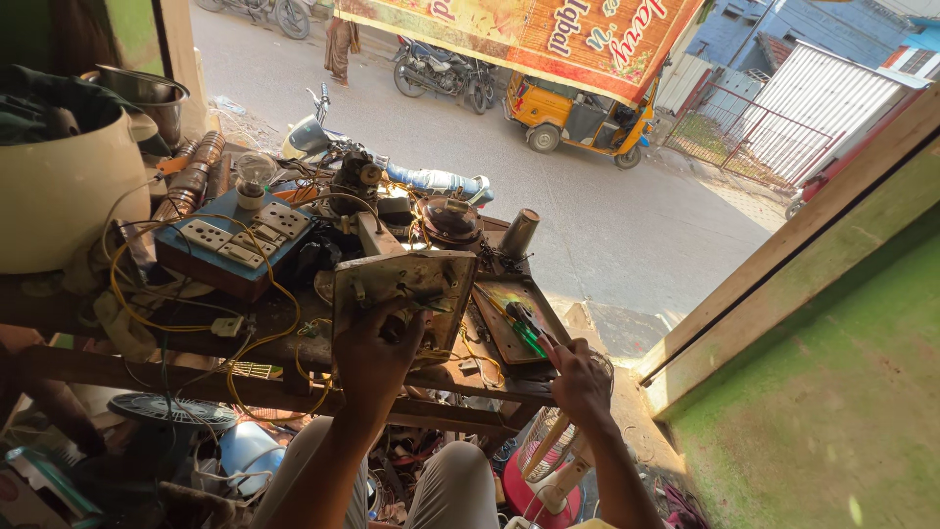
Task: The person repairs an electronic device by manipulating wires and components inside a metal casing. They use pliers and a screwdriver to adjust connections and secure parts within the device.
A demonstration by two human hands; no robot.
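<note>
My left hand (pixel 372 353) grips the lower edge of a worn metal plate (pixel 403 284) with wires on its face, holding it tilted up over the cluttered workbench (pixel 294 355). To the right, my right hand (pixel 578 377) is closed on a green-handled screwdriver (pixel 524 328), whose tip points up and left toward the plate's right side. Yellow wires (pixel 245 343) hang beneath the plate. My knees show below the bench.
A blue switchboard with white sockets (pixel 240 240) and a bulb (pixel 255 176) sit left of the plate. A cream pot (pixel 59 191) stands far left. A metal cylinder (pixel 519 233) and a copper part (pixel 450 217) lie behind. A green wall (pixel 822 392) rises right; the street lies beyond.
</note>
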